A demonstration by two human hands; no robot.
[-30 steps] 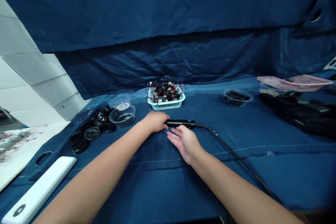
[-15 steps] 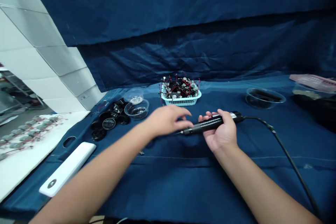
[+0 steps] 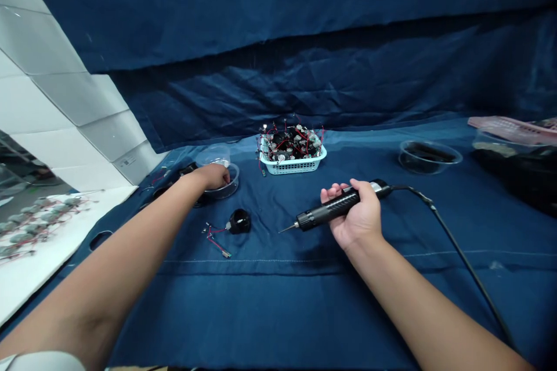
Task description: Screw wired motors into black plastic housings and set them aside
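In my right hand (image 3: 360, 219) lies a black electric screwdriver (image 3: 319, 214), its thin bit pointing left over the cloth and its cable trailing off to the right. My left hand (image 3: 214, 175) reaches into a clear round plastic bowl (image 3: 234, 186), fingers curled down together; whatever they pinch is hidden. Between the hands, a small black round housing (image 3: 240, 221) rests on the blue cloth, with red and black wires (image 3: 214, 233) and a small connector running left from it.
A light-blue basket (image 3: 293, 168) heaped with wired black parts stands at the back. To the right are a clear tub (image 3: 429, 157) with dark contents and a pink basket (image 3: 513, 127). Wired grey parts (image 3: 35, 223) lie on a white surface at left.
My left hand has moved from beside the screwdriver's tip to the clear bowl, uncovering the black housing and wires. The screwdriver stays in my right hand; the view has shifted slightly.
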